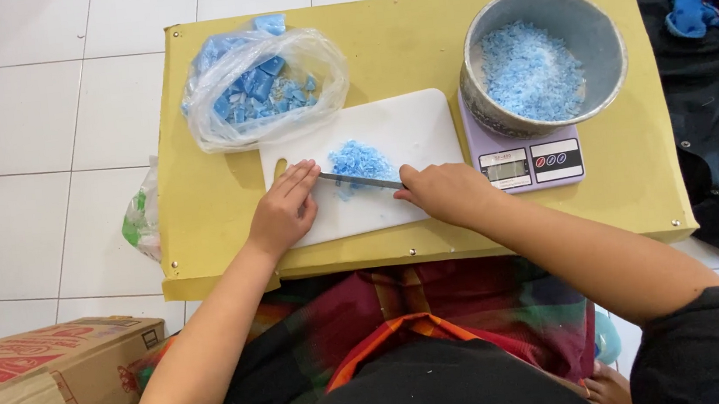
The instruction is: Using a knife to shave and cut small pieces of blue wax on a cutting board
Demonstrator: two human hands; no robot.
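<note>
At centre frame, a person's right hand (446, 192) is closed around the handle of a knife (360, 181), its blade lying across a white cutting board (405, 132) just below a small heap of blue shavings (359, 160). The left hand (284, 211) rests flat, fingers together, at the blade's tip. The board sits on a low yellow table (397, 49) over white floor tiles (27, 128).

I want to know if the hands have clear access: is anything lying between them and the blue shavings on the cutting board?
Nothing visible does. The knife held by the right hand already meets the blue shavings; the left hand rests flat beside them.
</note>
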